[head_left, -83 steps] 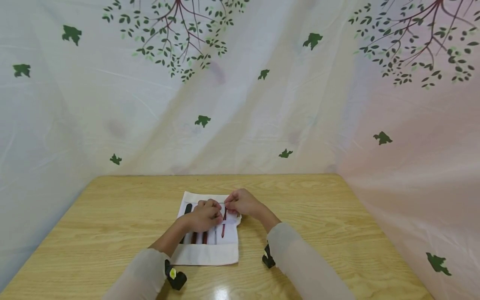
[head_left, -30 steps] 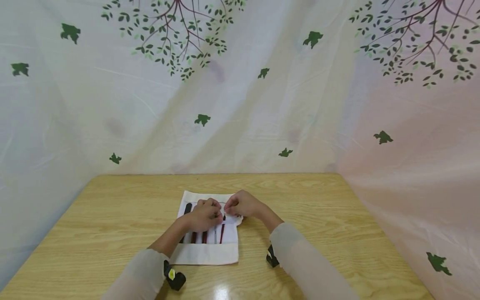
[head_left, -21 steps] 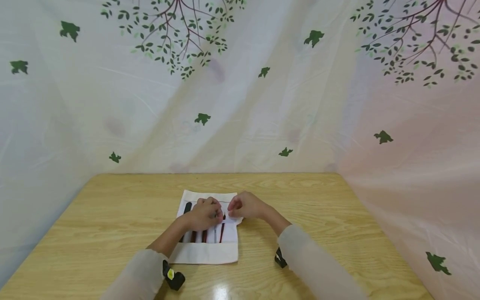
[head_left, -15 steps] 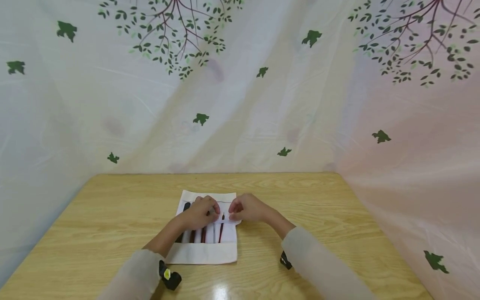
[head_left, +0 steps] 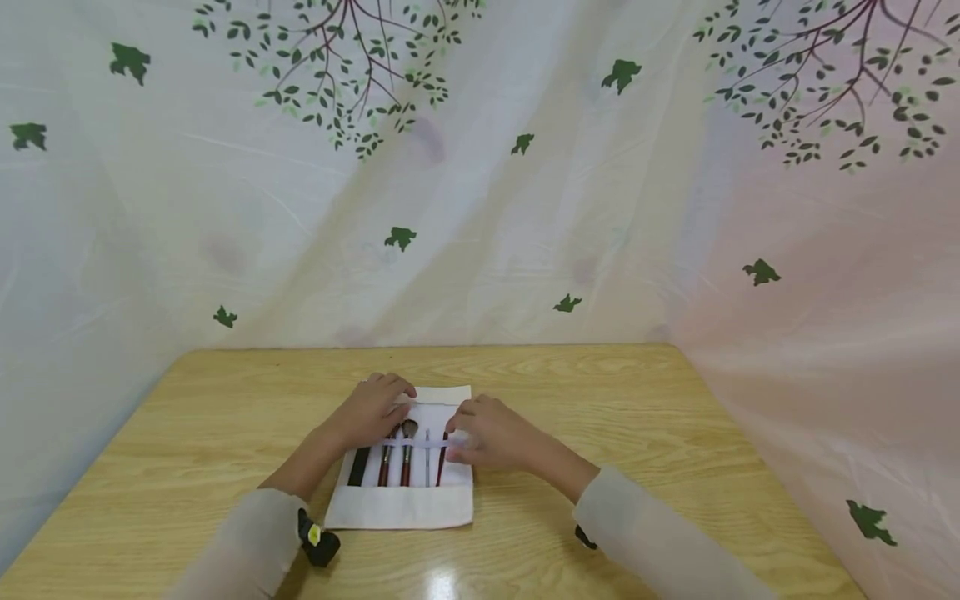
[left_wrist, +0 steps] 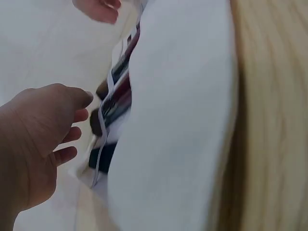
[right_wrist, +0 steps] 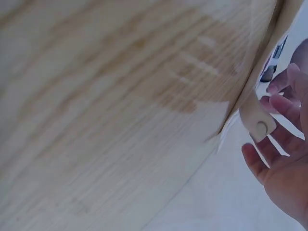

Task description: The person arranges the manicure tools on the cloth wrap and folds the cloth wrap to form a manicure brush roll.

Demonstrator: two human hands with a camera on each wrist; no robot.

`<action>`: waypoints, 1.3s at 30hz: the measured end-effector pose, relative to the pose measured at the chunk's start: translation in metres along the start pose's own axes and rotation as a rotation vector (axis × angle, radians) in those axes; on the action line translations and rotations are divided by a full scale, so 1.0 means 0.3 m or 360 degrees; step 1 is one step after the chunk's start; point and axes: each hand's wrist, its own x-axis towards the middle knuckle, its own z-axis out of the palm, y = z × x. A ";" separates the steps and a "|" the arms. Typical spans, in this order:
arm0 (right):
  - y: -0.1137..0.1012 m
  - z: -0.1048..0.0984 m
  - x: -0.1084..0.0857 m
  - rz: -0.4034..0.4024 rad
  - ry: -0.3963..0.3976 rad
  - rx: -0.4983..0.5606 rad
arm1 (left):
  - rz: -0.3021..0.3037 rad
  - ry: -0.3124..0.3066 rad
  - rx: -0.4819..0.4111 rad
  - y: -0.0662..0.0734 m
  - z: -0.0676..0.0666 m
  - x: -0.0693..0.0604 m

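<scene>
A white cloth brush roll [head_left: 399,508] lies unfolded on the table. An elastic band crosses it over two makeup brushes [head_left: 407,454] with dark red handles, a thin silver tool [head_left: 427,458], a slim red brush [head_left: 442,467] and a black flat piece [head_left: 359,467]. My left hand [head_left: 372,410] is above the roll's upper left, fingers loosely bent and holding nothing; in the left wrist view it hovers beside the brush heads. My right hand [head_left: 491,433] is at the roll's right edge, partly covering the slim brush. In the right wrist view its loose fingers are by a snap tab [right_wrist: 257,120].
The wooden table [head_left: 675,467] extends around the roll on all sides. A pale curtain [head_left: 480,208] printed with leaves and branches hangs behind the table and along its sides.
The slim red brush has slid down into the roll's lower pocket. My left hand has moved left, uncovering the brush heads. My right hand released the slim brush and shifted right and slightly nearer.
</scene>
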 end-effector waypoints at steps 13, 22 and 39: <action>-0.124 0.040 -0.063 -0.0333 0.0065 -0.0584 | 0.0161 -0.0063 0.0159 -0.074 -0.033 -0.061; -0.181 0.069 -0.080 -0.0361 -0.0080 -0.0651 | 0.0134 -0.0128 0.0114 -0.074 -0.037 -0.072; -0.110 0.071 -0.082 -0.0372 -0.0126 -0.0511 | 0.0115 -0.0093 0.0217 -0.076 -0.035 -0.089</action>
